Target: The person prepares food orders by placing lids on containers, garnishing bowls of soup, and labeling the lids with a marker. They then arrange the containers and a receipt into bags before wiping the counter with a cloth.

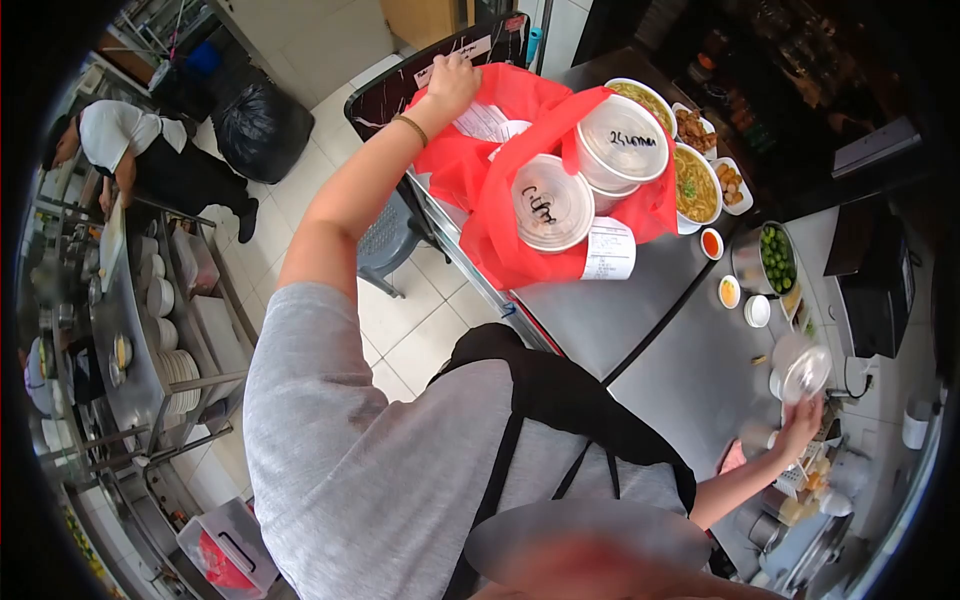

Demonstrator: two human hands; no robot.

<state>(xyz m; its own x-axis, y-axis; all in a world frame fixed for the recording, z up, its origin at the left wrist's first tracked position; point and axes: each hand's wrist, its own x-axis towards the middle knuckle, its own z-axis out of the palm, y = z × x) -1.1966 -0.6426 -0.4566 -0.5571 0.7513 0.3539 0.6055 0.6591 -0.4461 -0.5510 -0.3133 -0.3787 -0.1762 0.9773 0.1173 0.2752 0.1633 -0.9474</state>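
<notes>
At the top of the view my left hand is closed on the edge of a red bag. Its sides are spread wide around white-lidded tubs. One tub and a second, taller tub have black handwriting on their lids. A printed receipt hangs over the bag's near side. Far to the right, my right hand has its fingers around a clear plastic container, slightly blurred, above the counter's back edge.
Bowls of noodle soup, fried-food dishes and a red sauce cup stand beyond the bag. A metal pot of green limes sits right of them. On the left, a co-worker leans over a shelved counter.
</notes>
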